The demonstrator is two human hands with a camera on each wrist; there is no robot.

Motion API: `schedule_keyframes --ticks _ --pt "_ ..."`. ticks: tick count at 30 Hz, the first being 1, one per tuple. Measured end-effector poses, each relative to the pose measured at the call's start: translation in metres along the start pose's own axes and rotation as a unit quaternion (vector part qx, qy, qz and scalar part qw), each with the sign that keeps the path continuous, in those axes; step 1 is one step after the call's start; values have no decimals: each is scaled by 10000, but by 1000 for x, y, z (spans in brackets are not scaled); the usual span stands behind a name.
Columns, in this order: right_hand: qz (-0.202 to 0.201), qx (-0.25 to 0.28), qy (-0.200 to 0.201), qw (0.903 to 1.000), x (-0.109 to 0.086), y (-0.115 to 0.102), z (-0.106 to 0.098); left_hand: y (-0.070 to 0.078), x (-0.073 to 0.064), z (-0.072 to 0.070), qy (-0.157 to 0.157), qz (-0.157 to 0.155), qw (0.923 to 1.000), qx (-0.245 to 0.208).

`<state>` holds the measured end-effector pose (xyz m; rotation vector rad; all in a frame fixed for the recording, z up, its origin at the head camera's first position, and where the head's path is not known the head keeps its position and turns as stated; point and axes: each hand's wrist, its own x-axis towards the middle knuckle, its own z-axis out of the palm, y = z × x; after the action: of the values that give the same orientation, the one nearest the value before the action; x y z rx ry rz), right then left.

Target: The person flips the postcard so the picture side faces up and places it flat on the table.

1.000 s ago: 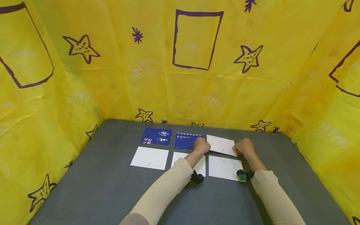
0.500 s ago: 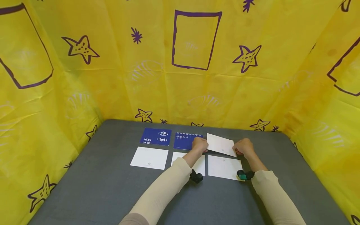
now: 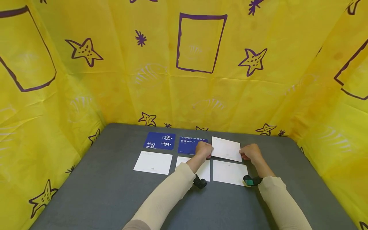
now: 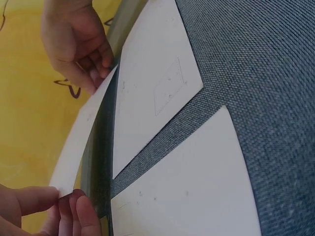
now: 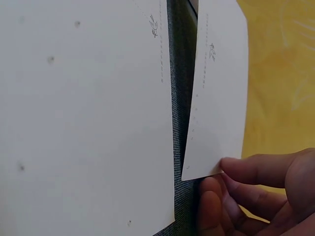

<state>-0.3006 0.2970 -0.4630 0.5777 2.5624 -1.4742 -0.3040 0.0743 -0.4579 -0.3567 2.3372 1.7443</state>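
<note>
In the head view a white postcard (image 3: 226,148) is held just above the table at the back right of a group of cards. My left hand (image 3: 204,149) pinches its left edge, and my right hand (image 3: 250,151) pinches its right edge. The left wrist view shows the left thumb (image 4: 37,199) on top of one end, with fingers curled beneath. In the right wrist view the right thumb (image 5: 256,169) presses the card's edge (image 5: 216,98) from above. Below it lies another white postcard (image 3: 230,172). The left hand partly covers a blue card (image 3: 187,146).
Another blue card (image 3: 159,140) with white characters lies at the back left. In front of it is a white postcard (image 3: 153,163). A middle white postcard (image 3: 205,171) is partly hidden by the left arm. Yellow patterned cloth (image 3: 201,95) surrounds the grey table (image 3: 100,191).
Both hands keep hold of the postcard throughout. It tilts a little, its face turning slightly more toward the head camera, and the right fingers shift slightly at its edge.
</note>
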Motion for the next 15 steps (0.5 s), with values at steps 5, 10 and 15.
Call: schedule_keyframes --ticks 5,10,15 --pt "29 164 -54 9998 -1 1 -2 0 0 -2 127 50 9999 59" --pt "-5 206 -23 9998 -3 -1 -3 0 -1 -4 226 134 9996 50" --pt "-70 323 0 9995 -6 -3 -7 0 -2 -5 265 362 9989 -144"
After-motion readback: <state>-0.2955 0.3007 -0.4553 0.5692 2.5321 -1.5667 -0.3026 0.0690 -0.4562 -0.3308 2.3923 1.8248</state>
